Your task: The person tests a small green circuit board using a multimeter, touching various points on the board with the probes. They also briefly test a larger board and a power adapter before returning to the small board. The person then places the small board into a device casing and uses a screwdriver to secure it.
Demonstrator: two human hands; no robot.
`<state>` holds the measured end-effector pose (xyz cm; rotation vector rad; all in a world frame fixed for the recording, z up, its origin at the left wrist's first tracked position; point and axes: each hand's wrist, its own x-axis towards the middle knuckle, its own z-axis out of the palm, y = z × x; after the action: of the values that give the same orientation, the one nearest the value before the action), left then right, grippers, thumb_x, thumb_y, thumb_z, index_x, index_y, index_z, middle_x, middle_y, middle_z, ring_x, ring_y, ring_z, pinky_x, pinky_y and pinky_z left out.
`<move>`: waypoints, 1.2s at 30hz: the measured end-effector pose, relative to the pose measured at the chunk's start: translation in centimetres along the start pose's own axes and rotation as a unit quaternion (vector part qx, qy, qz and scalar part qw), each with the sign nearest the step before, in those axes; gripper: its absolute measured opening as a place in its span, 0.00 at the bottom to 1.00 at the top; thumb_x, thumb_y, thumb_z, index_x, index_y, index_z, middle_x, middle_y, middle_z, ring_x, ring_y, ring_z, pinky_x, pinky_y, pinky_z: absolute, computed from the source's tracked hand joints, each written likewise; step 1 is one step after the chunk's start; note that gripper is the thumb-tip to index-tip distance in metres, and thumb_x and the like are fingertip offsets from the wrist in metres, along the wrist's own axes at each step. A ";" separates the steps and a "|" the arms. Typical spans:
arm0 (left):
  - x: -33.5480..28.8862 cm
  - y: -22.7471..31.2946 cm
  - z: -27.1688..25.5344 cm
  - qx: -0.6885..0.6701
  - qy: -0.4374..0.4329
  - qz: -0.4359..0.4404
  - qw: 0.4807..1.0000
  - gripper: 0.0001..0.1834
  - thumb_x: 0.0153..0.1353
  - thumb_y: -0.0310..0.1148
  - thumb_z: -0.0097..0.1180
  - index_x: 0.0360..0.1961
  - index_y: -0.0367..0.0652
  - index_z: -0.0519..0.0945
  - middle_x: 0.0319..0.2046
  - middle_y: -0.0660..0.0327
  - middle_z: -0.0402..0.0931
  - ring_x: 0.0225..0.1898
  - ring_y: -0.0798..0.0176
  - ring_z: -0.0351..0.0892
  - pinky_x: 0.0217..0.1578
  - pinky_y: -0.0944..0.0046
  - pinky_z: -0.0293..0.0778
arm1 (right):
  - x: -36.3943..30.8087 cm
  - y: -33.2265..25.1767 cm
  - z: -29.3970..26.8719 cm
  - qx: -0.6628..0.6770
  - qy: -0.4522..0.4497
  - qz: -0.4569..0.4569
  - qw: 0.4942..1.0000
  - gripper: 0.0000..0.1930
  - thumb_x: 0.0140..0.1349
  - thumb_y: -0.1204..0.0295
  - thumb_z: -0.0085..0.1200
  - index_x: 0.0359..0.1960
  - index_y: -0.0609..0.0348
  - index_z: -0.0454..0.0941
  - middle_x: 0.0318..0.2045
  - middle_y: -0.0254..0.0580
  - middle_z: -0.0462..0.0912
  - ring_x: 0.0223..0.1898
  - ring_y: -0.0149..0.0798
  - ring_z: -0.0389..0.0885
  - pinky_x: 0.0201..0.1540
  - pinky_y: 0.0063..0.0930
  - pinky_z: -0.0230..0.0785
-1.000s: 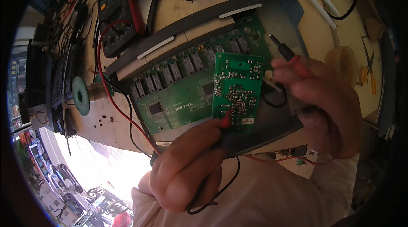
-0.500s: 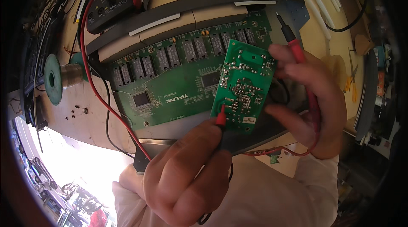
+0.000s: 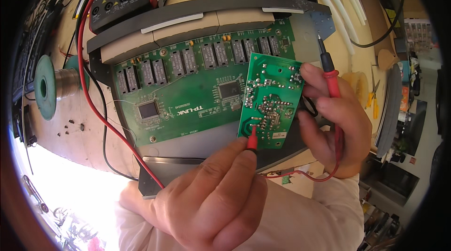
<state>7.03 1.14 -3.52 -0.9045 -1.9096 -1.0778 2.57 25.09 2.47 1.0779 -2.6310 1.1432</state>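
left hand (image 3: 213, 199) grip: red probe (image 3: 252, 139) | right hand (image 3: 331, 119) grip: small board (image 3: 270, 100), second probe (image 3: 329, 72)

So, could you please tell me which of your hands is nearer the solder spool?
Left. The left hand is below and right of the solder spool; the right hand sits far across the boards.

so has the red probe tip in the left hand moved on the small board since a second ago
Cannot tell. The probe tip in the left hand sits at the small board's lower left edge as before; the head camera shifted, so any small slide is unclear.
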 end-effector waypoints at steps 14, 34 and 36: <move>1.4 1.9 -0.1 -0.048 -0.003 -0.109 0.993 0.10 0.49 0.15 0.62 0.35 0.28 0.78 0.37 0.38 0.82 0.34 0.45 0.88 0.31 0.58 0.86 | -0.4 0.5 0.1 -0.022 0.021 -0.023 0.999 0.25 0.57 0.92 0.56 0.56 0.63 0.71 0.61 0.71 0.75 0.46 0.48 0.85 0.46 0.34 0.79; 6.0 5.1 3.5 -0.036 -0.102 -0.223 0.969 0.13 0.50 0.17 0.66 0.36 0.33 0.77 0.32 0.50 0.78 0.25 0.49 0.80 0.23 0.58 0.74 | -0.9 1.5 -0.3 0.348 0.125 0.018 0.929 0.25 0.63 0.88 0.53 0.62 0.68 0.68 0.64 0.59 0.75 0.65 0.43 0.76 0.66 0.36 0.70; 6.4 5.5 4.1 0.011 -0.092 -0.182 0.979 0.14 0.49 0.16 0.66 0.38 0.33 0.77 0.35 0.50 0.77 0.27 0.46 0.79 0.24 0.55 0.74 | -0.5 1.7 -0.7 0.379 0.114 -0.017 0.918 0.25 0.64 0.86 0.56 0.63 0.69 0.68 0.63 0.54 0.76 0.64 0.41 0.76 0.67 0.36 0.68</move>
<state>7.62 8.31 2.50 -0.6736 -2.2994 -1.2121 1.73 26.64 1.72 0.9676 -1.9900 2.2120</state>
